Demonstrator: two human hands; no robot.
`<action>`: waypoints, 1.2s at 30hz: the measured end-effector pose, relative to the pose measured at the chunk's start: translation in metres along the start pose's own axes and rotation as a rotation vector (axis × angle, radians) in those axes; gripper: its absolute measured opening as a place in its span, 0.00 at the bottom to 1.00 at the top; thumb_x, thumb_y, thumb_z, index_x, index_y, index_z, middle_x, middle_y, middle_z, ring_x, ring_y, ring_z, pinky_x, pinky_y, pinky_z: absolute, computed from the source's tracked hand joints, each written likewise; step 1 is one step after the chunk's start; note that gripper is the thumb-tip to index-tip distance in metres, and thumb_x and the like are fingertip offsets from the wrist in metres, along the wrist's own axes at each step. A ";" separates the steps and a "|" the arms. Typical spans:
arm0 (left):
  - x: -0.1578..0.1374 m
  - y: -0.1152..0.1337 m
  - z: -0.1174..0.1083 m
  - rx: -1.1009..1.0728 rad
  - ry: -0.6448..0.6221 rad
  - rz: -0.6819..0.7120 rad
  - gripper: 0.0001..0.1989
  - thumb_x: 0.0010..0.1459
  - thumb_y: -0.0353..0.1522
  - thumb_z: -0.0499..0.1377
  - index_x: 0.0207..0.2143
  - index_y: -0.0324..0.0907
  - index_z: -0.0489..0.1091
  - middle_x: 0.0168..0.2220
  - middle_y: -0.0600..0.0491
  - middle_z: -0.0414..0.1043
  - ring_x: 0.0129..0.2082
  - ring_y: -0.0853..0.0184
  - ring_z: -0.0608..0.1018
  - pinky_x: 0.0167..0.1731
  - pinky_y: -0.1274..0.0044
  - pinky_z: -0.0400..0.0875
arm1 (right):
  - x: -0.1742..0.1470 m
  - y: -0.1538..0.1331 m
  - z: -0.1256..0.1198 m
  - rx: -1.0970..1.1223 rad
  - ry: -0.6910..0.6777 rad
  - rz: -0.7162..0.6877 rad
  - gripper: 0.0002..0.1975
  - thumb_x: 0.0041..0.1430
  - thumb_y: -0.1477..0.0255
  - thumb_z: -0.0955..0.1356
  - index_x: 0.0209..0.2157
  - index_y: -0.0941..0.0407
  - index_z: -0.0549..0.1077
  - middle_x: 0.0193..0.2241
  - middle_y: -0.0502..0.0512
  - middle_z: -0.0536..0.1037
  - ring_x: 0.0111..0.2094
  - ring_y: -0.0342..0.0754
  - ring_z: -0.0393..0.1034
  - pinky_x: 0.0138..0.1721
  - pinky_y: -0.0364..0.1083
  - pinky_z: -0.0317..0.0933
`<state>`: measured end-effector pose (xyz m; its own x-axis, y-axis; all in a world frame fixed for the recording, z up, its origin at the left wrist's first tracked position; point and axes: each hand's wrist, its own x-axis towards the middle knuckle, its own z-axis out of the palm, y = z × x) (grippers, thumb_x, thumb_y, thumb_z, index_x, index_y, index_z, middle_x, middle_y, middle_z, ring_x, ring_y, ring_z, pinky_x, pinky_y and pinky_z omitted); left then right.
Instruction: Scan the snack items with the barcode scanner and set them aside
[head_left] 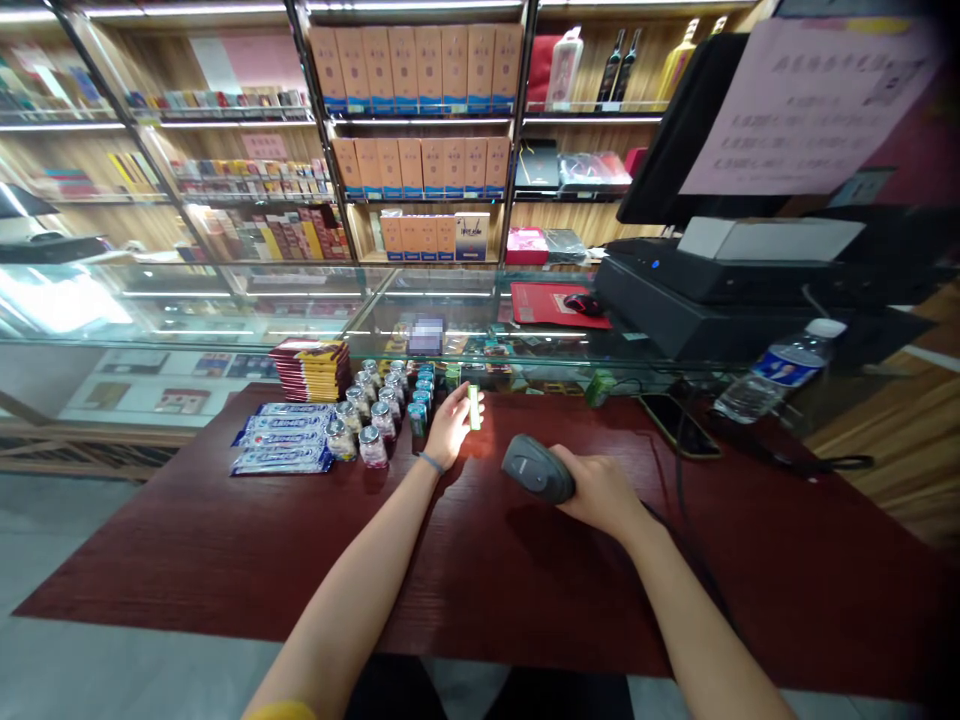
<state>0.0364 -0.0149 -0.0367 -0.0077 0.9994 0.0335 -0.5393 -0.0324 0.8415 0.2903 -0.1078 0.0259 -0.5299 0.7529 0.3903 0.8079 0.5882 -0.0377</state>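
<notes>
My right hand (604, 492) is wrapped round the handle of a dark grey barcode scanner (538, 468), whose head faces left over the table. In my left hand (450, 428) is a small pack (474, 407) with a bright green and white side, lit by the scanner's glow. Beside that hand stand small blue-green containers (421, 398) in a row. Left of them are rows of clear lidded jars (373, 447), several blue and white packets (285, 440) lying flat, and a stack of yellow and maroon packs (309, 370).
A phone (681, 425) and a water bottle (780, 370) are at the right of the dark red table (480, 590). Behind runs a glass counter (450, 300) with a mouse (582, 304) on a red mat. A monitor (686, 130) rises at right. The scanner's cable (701, 570) trails across the table.
</notes>
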 end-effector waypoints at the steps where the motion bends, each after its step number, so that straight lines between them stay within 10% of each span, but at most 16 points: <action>1: 0.000 0.000 0.000 -0.004 0.005 0.002 0.28 0.57 0.40 0.66 0.59 0.45 0.67 0.51 0.44 0.76 0.42 0.64 0.80 0.43 0.71 0.74 | 0.000 0.000 -0.001 0.006 0.005 0.003 0.17 0.47 0.71 0.70 0.42 0.52 0.71 0.27 0.52 0.83 0.27 0.53 0.78 0.27 0.44 0.57; 18: -0.003 -0.004 0.015 0.233 0.028 0.140 0.23 0.47 0.40 0.72 0.43 0.40 0.72 0.41 0.49 0.78 0.38 0.66 0.80 0.42 0.73 0.74 | -0.011 0.042 0.002 -0.054 0.553 0.397 0.16 0.52 0.65 0.68 0.42 0.57 0.73 0.22 0.56 0.79 0.24 0.53 0.76 0.27 0.45 0.62; 36: 0.030 -0.095 0.163 0.474 -0.035 0.298 0.16 0.48 0.31 0.69 0.38 0.41 0.69 0.34 0.53 0.73 0.35 0.66 0.77 0.40 0.73 0.73 | -0.035 0.092 0.005 -0.167 0.894 0.788 0.23 0.51 0.58 0.69 0.44 0.58 0.70 0.23 0.58 0.79 0.23 0.57 0.76 0.24 0.48 0.65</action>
<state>0.2246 0.0166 -0.0278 -0.0701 0.9454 0.3183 -0.0804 -0.3234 0.9428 0.3822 -0.0782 0.0036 0.4374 0.3783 0.8158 0.8877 -0.0366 -0.4590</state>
